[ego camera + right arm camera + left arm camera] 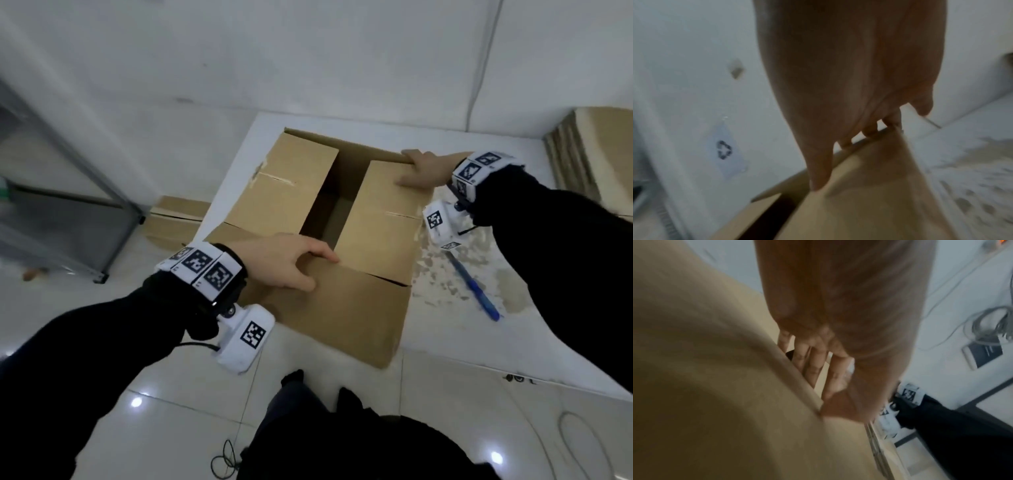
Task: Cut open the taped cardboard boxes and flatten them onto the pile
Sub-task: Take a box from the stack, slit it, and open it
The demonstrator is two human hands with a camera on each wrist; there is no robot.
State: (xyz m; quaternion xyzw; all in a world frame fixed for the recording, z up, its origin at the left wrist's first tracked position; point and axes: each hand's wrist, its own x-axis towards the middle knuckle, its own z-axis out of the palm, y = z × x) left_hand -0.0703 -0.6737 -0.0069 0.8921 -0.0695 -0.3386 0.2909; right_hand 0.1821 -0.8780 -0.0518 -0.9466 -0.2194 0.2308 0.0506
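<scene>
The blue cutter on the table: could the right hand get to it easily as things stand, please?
Probably yes. The blue cutter lies bare on the table just right of the box, nothing over it; the right hand must first let go of the flap.

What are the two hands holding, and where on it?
Both hold the cardboard box. The left hand grips the near flap's edge; the right hand grips the far corner of the right flap.

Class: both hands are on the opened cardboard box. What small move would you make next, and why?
Probably push the gripped corners toward each other to collapse the box. Its top flaps already gape, the left hand grips the near edge, the right hand grips the far right corner, and the blue cutter lies set down on the table.
</scene>
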